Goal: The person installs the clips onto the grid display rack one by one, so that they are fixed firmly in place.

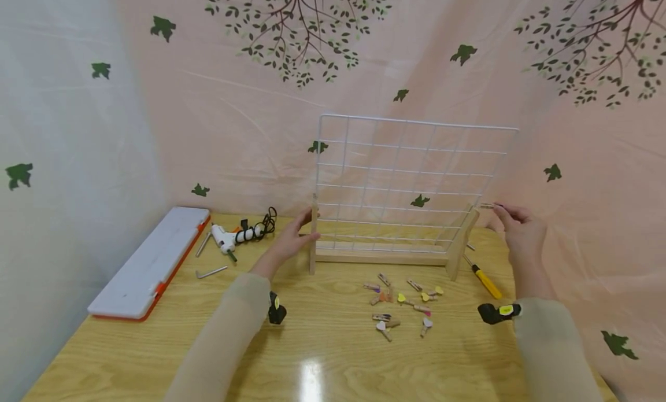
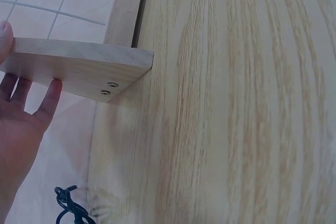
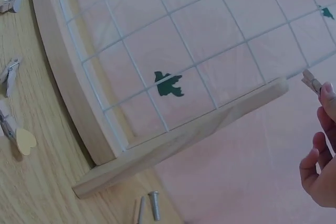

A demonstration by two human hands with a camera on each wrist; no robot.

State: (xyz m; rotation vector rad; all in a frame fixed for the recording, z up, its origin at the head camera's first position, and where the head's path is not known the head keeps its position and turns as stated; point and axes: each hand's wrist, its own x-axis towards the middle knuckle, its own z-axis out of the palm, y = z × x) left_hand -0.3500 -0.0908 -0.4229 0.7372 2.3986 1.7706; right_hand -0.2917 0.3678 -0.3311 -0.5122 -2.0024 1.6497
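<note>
A white wire grid stands tilted in a wooden stand with a crossbar and two side boards. My left hand grips the left side board, thumb on one face and fingers on the other; two screw heads show low on this board. Beyond the top of the right side board, my right hand pinches a small wooden clothespin by its end. In the right wrist view the clothespin's free tip is close to a wire of the grid.
Several small clothespins, some with coloured hearts, lie before the stand. A yellow-handled screwdriver and a bolt lie to the right. At left are a glue gun with a black cord, a hex key and a white-lidded orange case.
</note>
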